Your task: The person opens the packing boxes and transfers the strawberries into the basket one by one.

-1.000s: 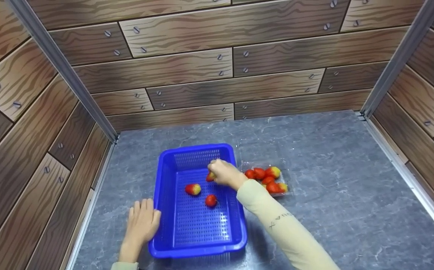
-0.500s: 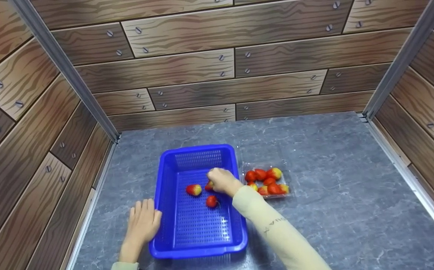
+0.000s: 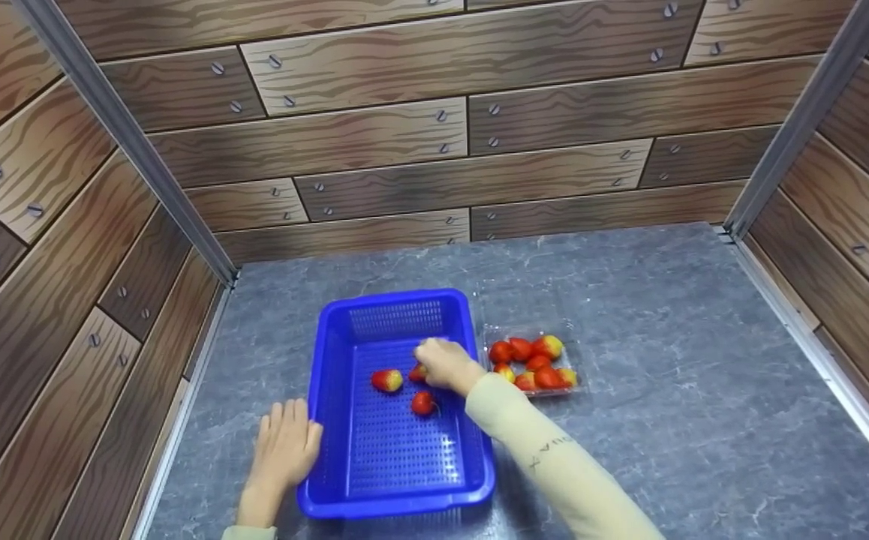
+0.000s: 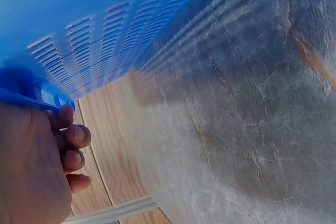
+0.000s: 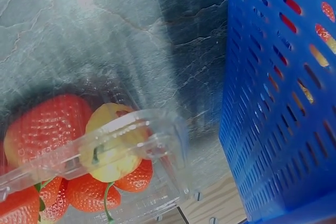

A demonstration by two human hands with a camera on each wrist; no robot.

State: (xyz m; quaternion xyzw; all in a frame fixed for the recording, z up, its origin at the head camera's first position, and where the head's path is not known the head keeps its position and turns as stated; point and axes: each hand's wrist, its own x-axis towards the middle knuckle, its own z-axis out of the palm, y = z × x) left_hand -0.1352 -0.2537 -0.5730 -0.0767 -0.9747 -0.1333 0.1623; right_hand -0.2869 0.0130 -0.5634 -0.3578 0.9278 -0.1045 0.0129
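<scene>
Inside the blue basket (image 3: 397, 508), my right hand (image 3: 446, 364) holds a red-and-yellow strawberry (image 3: 417, 373) low over the perforated floor; the fingertips are partly hidden. Two more strawberries lie there: one with a yellow end (image 3: 386, 380) to the left, and a red one (image 3: 424, 403) nearer me. My left hand (image 3: 284, 442) is at the basket's left rim. In the left wrist view its curled fingers (image 4: 76, 135) sit just below the rim, and the thumb is hidden. The right wrist view catches the basket's slotted wall (image 5: 283, 108) but not the hand.
Right of the basket stands a clear plastic box (image 3: 583, 386) holding several red and yellow strawberries (image 3: 538, 363). Its transparent lid seems to lie folded back behind it. Wood-patterned walls (image 3: 374, 172) enclose the grey marbled tabletop (image 3: 675, 352) at the back and both sides.
My right hand has lowered the strawberry toward me, down near the basket floor, and has barely moved in the last half second. The left hand stays at the rim.
</scene>
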